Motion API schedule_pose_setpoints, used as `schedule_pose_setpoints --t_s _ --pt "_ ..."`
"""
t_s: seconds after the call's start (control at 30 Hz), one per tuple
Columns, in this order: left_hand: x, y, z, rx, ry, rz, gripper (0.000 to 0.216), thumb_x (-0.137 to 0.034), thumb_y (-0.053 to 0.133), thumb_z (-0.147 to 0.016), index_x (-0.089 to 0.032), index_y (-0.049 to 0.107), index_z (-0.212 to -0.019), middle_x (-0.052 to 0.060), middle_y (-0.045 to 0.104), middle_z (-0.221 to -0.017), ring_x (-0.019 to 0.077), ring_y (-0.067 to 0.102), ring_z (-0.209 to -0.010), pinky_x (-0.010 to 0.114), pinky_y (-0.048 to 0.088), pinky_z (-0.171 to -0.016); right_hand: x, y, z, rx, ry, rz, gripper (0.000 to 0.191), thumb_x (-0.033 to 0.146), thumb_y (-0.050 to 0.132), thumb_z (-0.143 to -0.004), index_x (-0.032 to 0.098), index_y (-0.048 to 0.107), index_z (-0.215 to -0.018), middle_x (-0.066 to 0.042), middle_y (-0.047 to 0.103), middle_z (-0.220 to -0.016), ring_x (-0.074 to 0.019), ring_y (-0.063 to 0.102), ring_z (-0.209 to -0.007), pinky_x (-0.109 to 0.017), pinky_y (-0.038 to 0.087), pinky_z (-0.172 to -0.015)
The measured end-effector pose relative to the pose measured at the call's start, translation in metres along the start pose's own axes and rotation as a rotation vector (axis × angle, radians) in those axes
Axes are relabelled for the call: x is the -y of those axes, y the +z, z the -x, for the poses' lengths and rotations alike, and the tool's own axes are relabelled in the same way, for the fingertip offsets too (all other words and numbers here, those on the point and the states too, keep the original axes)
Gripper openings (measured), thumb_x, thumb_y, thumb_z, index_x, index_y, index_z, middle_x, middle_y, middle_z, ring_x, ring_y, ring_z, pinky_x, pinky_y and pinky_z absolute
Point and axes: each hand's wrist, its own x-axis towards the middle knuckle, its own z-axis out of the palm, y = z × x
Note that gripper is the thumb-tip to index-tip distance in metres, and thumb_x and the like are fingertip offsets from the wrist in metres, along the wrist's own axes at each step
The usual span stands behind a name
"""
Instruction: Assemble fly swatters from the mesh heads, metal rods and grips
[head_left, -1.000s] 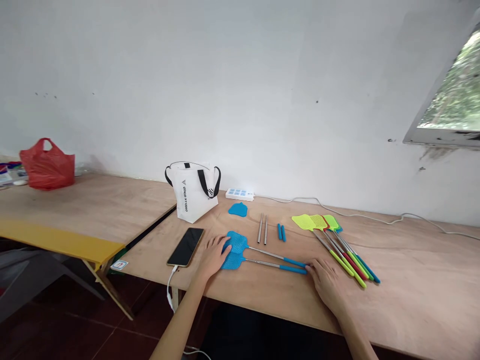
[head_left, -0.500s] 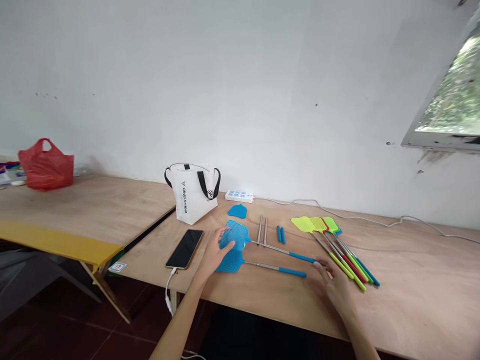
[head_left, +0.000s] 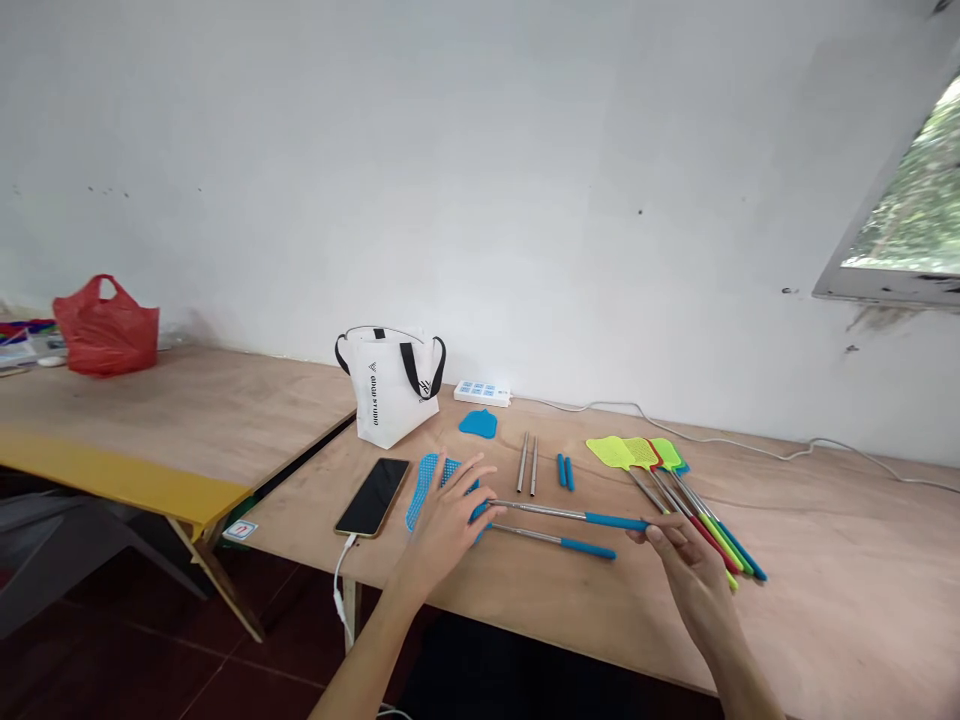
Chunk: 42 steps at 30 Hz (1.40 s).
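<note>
A blue fly swatter (head_left: 551,511) with a silver rod and blue grip lies across between my hands. My right hand (head_left: 694,570) pinches the end of its grip. My left hand (head_left: 448,512) is spread over its blue mesh head and neck, fingers stretched out, hiding much of the mesh. Nearer me lies a second blue swatter (head_left: 589,548), its head mostly covered by my left hand. Behind them are a loose blue swatter head (head_left: 478,423), two bare metal rods (head_left: 528,465) and two short blue grips (head_left: 565,472).
Several yellow, red, green and blue swatters (head_left: 679,500) lie fanned at the right. To the left are a phone (head_left: 373,497) with a white cable and a white bag (head_left: 386,395). A power strip (head_left: 482,393) sits by the wall. A red bag (head_left: 109,330) stands on the other table.
My left hand has opened from its hold on the mesh head and moved right towards the neck. The swatter's grip end has shifted slightly right with my right hand.
</note>
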Motion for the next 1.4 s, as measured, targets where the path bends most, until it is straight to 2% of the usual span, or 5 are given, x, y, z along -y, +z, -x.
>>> schedule_pose_setpoints --t_s 0.2,0.43,1.0,1.23,1.4 --pt "0.0 -0.002 -0.001 -0.02 0.048 0.009 0.022 -0.029 0.052 -0.103 -0.024 0.066 -0.086 -0.004 0.073 -0.09 0.0184 0.058 -0.124 0.05 0.018 -0.128 0.012 0.005 0.0 0.023 -0.185 0.362 0.038 0.06 0.058 -0.092 0.025 0.07 -0.099 -0.006 0.074 -0.099 -0.0262 0.068 -0.096 -0.038 0.051 -0.086" --pt "-0.015 0.005 -0.001 0.039 0.11 0.036 0.024 -0.031 0.05 -0.104 -0.024 0.066 -0.087 -0.002 0.07 -0.091 0.0188 0.058 -0.117 0.048 0.027 -0.121 0.029 0.036 0.021 0.076 -0.61 0.878 0.033 0.048 0.046 -0.103 0.028 0.072 -0.096 -0.003 0.075 -0.09 -0.0217 0.067 -0.086 -0.042 0.034 -0.102" --pt "-0.019 0.004 0.0 0.004 0.248 0.057 0.023 -0.031 0.054 -0.102 -0.026 0.071 -0.087 -0.004 0.071 -0.08 0.0162 0.06 -0.097 0.042 0.029 -0.116 0.027 0.049 0.036 0.094 -0.538 1.031 0.056 0.061 0.039 -0.103 0.026 0.065 -0.067 -0.001 0.067 -0.057 -0.0174 0.061 -0.051 -0.03 0.025 -0.056" --pt "0.012 -0.017 0.0 0.059 0.138 0.072 0.029 -0.04 0.054 -0.102 -0.028 0.074 -0.084 -0.003 0.073 -0.079 0.0184 0.06 -0.098 0.042 0.03 -0.111 0.02 -0.002 0.007 0.129 -0.523 0.966 0.058 0.064 0.039 -0.1 0.027 0.068 -0.065 -0.004 0.07 -0.066 -0.0197 0.064 -0.066 -0.03 0.036 -0.065" --pt "0.038 -0.03 0.006 0.008 0.069 0.012 0.028 -0.046 0.057 -0.099 -0.029 0.074 -0.084 -0.004 0.075 -0.083 0.0201 0.06 -0.099 0.042 0.032 -0.106 0.009 -0.064 -0.013 -0.137 -0.532 0.944 0.059 0.072 0.038 -0.096 0.029 0.075 -0.078 -0.007 0.076 -0.088 -0.0272 0.066 -0.088 -0.043 0.037 -0.096"
